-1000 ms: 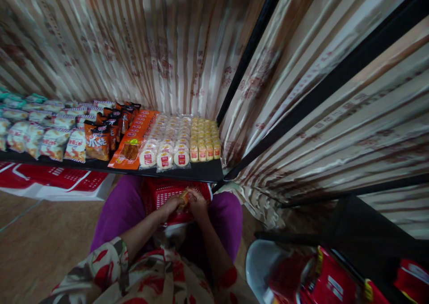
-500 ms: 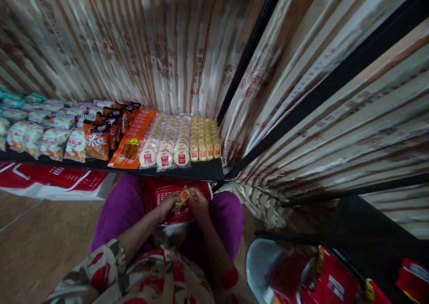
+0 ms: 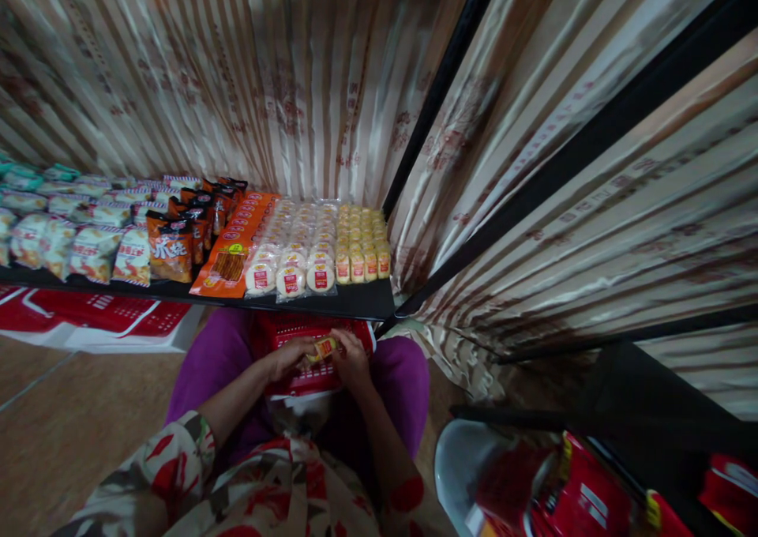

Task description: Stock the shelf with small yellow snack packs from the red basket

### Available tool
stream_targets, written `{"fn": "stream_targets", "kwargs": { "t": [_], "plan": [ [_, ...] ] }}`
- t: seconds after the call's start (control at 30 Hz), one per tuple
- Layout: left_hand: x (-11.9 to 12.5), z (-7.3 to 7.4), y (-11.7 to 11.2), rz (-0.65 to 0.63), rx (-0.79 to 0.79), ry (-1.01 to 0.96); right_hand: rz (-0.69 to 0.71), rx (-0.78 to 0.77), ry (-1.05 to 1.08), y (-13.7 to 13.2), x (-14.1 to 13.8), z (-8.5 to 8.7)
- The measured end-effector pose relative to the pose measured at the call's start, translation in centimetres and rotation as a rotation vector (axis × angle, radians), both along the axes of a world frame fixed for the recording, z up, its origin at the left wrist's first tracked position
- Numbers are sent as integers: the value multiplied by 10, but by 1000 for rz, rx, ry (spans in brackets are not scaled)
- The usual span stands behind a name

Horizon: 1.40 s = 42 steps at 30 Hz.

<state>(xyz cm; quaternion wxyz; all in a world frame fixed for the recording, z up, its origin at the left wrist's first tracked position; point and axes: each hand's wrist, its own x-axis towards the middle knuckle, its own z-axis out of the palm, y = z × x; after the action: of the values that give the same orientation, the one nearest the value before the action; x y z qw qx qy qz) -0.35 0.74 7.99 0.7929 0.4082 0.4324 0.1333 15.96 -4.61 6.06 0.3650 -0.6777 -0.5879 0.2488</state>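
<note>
I sit with a red plastic basket [image 3: 296, 339] on my purple-trousered lap. Over it, my left hand [image 3: 288, 357] and my right hand [image 3: 350, 358] both pinch a small yellow snack packet [image 3: 323, 350] between their fingertips. Just beyond the basket runs a low black shelf [image 3: 355, 302] with rows of matching small yellow packets [image 3: 361, 245], round white cakes [image 3: 293, 257], orange flat packs [image 3: 237, 245] and dark orange bags [image 3: 171, 249].
White and green snack bags [image 3: 65, 237] fill the shelf's left part. Red baskets [image 3: 100, 316] lie under the shelf at left. A striped curtain hangs behind. A black rack frame [image 3: 568, 158] crosses at right; red packs [image 3: 568, 490] and a white stool [image 3: 459, 466] sit at lower right.
Both hands have lifted the yellow packet slightly and turned it between the fingertips; they stay over the red basket. My left arm has shifted a little to the left.
</note>
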Motion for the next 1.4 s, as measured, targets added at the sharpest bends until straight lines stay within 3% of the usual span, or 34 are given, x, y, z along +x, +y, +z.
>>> {"fn": "stream_targets", "kwargs": {
  "t": [0.13,0.37,0.67,1.03,1.4],
  "plan": [
    [-3,3,4,-38,-6,10,111,5,-10,0,3,3],
    [-5,23,11,-145,21,80,279,22,61,-1,7,6],
    [2,36,27,-293,115,64,369,16,45,-4,10,24],
    [20,52,32,-349,196,80,188,22,-59,-6,15,29],
    [37,68,37,-260,246,60,-23,158,-39,-3,14,35]
  ]
}}
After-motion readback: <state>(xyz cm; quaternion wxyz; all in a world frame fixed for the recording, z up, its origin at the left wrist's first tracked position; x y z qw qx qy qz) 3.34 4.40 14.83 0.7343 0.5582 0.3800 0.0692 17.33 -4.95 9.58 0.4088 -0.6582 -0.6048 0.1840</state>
